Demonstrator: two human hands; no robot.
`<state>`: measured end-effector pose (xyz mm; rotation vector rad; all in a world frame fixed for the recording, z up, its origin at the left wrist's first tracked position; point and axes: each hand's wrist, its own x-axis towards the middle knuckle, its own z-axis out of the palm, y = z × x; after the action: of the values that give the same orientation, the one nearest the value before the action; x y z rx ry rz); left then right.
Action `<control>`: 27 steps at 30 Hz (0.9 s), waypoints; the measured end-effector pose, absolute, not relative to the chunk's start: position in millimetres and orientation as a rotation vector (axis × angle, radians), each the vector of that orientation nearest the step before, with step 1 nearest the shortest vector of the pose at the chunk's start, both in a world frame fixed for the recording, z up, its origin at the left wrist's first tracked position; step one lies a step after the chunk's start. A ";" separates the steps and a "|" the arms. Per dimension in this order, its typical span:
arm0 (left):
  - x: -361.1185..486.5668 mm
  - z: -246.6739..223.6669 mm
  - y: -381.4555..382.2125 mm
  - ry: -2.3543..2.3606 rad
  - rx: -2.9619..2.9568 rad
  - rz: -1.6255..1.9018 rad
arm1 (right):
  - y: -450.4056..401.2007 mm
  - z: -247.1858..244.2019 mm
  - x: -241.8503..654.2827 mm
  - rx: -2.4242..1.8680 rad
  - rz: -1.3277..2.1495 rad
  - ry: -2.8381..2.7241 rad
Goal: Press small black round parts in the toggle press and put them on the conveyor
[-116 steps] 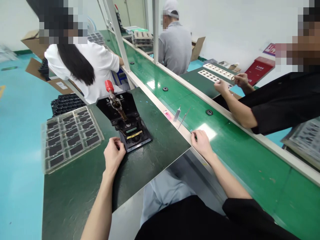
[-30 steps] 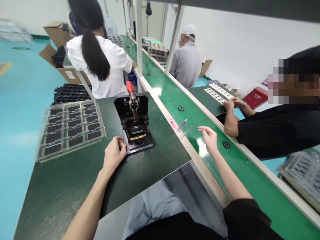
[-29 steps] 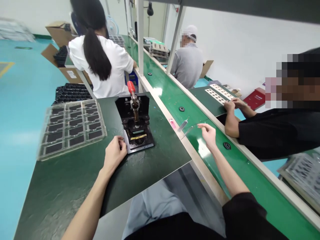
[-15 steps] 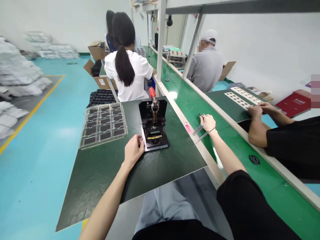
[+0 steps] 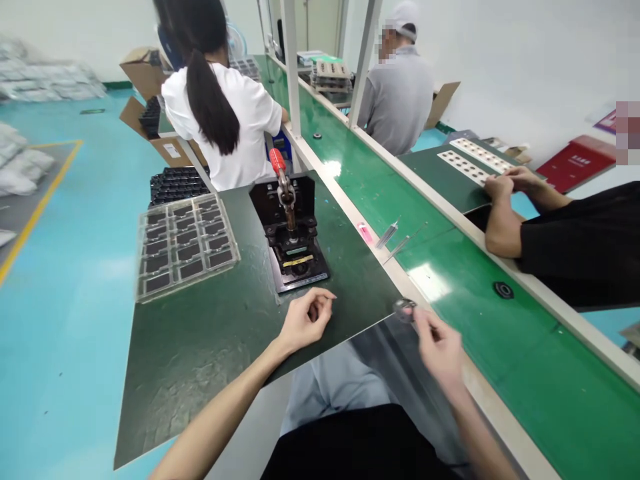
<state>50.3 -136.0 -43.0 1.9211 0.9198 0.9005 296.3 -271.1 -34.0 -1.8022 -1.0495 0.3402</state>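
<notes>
My left hand (image 5: 306, 319) is over the near part of the dark green board (image 5: 200, 353), its fingers curled in towards the thumb. Whether anything small sits inside them is hidden. Beyond it stands a black clamp fixture (image 5: 295, 233) with a red-tipped lever, its hinged plate raised and a yellow strip across its base. My right hand (image 5: 443, 347), smeared by motion, pinches a round dark disc-like part (image 5: 405, 309) just off the board's right corner. The disc is blurred, so its details do not show.
A clear compartment tray (image 5: 187, 243) of dark flat pieces lies on the left. Thin metal tools (image 5: 395, 240) and a pink item (image 5: 365, 232) rest along the rail. A black ring part (image 5: 503, 290) lies on the green belt (image 5: 535, 347). Co-workers sit ahead and on the right.
My right hand has come back from the belt towards me with the round part. My left hand has left the fixture's side and moved right and nearer. The view has shifted too.
</notes>
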 end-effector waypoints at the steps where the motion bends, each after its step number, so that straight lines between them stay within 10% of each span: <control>1: 51.8 -41.5 -137.3 0.894 1.886 0.833 | -266.1 -36.4 275.8 -1.739 0.433 -1.062; 27: 52.4 -63.9 -126.9 1.070 2.213 0.812 | -93.8 -17.7 211.8 -1.138 0.686 -1.222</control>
<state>52.4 -126.9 -63.9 2.2128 1.0699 0.8118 211.8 -93.8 -17.7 -1.1376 -1.2218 0.6861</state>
